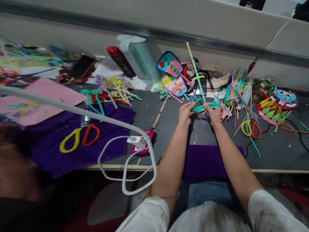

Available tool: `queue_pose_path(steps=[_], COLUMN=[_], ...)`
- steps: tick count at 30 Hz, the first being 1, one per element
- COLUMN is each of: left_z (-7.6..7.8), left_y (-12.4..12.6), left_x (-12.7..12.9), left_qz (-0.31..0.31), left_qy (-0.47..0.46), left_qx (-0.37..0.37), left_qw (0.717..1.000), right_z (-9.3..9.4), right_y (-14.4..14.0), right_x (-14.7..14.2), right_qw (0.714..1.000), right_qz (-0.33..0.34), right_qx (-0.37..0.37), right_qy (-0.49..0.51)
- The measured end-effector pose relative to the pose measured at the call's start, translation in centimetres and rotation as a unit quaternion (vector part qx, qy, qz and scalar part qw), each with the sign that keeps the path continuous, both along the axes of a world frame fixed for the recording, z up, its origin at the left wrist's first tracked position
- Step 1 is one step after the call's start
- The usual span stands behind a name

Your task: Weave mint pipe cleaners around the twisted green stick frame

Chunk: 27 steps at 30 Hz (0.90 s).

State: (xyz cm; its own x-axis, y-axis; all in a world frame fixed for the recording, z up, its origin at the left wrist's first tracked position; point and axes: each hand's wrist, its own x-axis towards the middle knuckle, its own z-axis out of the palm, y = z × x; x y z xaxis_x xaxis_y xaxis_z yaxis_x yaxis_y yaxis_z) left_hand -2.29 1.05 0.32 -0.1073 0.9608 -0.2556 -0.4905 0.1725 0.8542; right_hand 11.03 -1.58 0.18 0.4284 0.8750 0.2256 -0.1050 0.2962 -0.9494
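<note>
Both my hands are stretched out over the dark table (272, 151). My left hand (185, 112) pinches the left end of a bunch of teal pipe cleaners (206, 106). My right hand (214, 115) grips the same bunch at its middle. A long light-green stick (195, 71) rises from between my hands, tilted up and to the left. A purple cloth (205, 161) lies on the table edge just under my forearms.
Yellow-and-red scissors (251, 128) lie right of my hands, another pair (79, 138) on a purple cloth at left. A pink glue gun (145, 145) with a white cable (125, 174) lies left of my arms. Loose straws (238, 88), paper fans (170, 64) and a mint appliance (141, 58) crowd the back.
</note>
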Motion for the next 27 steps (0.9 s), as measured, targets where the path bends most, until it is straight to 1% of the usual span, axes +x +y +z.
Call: queue_pose_path(steps=[4,7,10,13,15,17,19,21,24,26,27], left_z=[-0.1,0.0,0.2,0.4,0.5,0.6,0.5,0.4,0.2,0.0,0.0], left_y=[0.2,0.2,-0.1,-0.3,-0.4,-0.4,-0.4,-0.4,-0.4,-0.4,-0.4], left_x=[-0.4,-0.5,-0.4,-0.5,-0.5,-0.3,0.0,0.5,1.2,1.3,1.3], left_qz=[-0.084,-0.124,-0.141,-0.153,-0.156,-0.152,-0.139,-0.107,0.0,0.072,0.098], left_qy=[-0.075,-0.125,-0.161,-0.176,-0.169,-0.138,-0.087,-0.033,0.055,0.123,0.151], left_qx=[-0.038,-0.046,-0.035,-0.023,-0.016,-0.003,0.017,0.042,0.11,0.151,0.163], left_qw=[0.993,0.983,0.976,0.972,0.973,0.979,0.986,0.993,0.992,0.978,0.97], right_z=[-0.3,-0.3,-0.3,-0.3,-0.4,-0.4,-0.4,-0.3,-0.2,0.0,0.1], right_y=[0.4,0.4,0.4,0.4,0.5,0.4,0.4,0.2,-0.1,-0.3,-0.4], right_x=[0.1,0.2,0.2,0.2,0.2,0.2,0.1,0.0,-0.2,-0.3,-0.4], right_qw=[0.999,0.998,0.997,0.997,0.998,0.998,0.999,1.0,0.999,0.998,0.997], right_qz=[-0.005,-0.006,-0.01,-0.013,-0.015,-0.018,-0.019,-0.017,-0.017,-0.026,-0.032], right_qx=[-0.023,-0.03,-0.039,-0.044,-0.04,-0.035,-0.028,-0.014,0.011,0.013,0.009], right_qy=[0.037,0.057,0.059,0.058,0.055,0.049,0.035,0.012,-0.035,-0.06,-0.067])
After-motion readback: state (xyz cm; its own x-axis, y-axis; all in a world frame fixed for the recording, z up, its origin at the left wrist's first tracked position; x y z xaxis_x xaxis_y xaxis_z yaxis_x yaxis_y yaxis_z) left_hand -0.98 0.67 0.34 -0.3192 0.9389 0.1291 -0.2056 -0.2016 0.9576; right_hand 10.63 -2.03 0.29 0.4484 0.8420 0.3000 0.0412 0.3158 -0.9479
